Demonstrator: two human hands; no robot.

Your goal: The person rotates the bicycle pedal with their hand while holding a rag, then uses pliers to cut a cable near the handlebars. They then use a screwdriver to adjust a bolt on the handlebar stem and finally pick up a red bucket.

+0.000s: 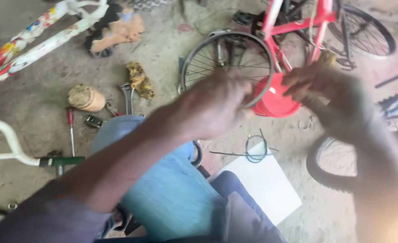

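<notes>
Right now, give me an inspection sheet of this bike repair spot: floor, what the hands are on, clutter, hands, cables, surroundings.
Surface: dusty grey concrete floor, a white flat board lying on it.
Job's things: round red plastic tub, held up between both hands, blurred.
Clutter: red-handled screwdriver, metal spanner, yellow-brown crumpled rag, tan cloth bundle.
Grippers: left hand and right hand both on the tub; exact grip blurred.
Cables: coiled black cable on the board's edge.
Surroundings: red bicycle frame, spoked wheel, white painted bicycle frame.

Red round plastic tub (275, 100), tilted, held up betw. both hands, partly hidden.
</notes>
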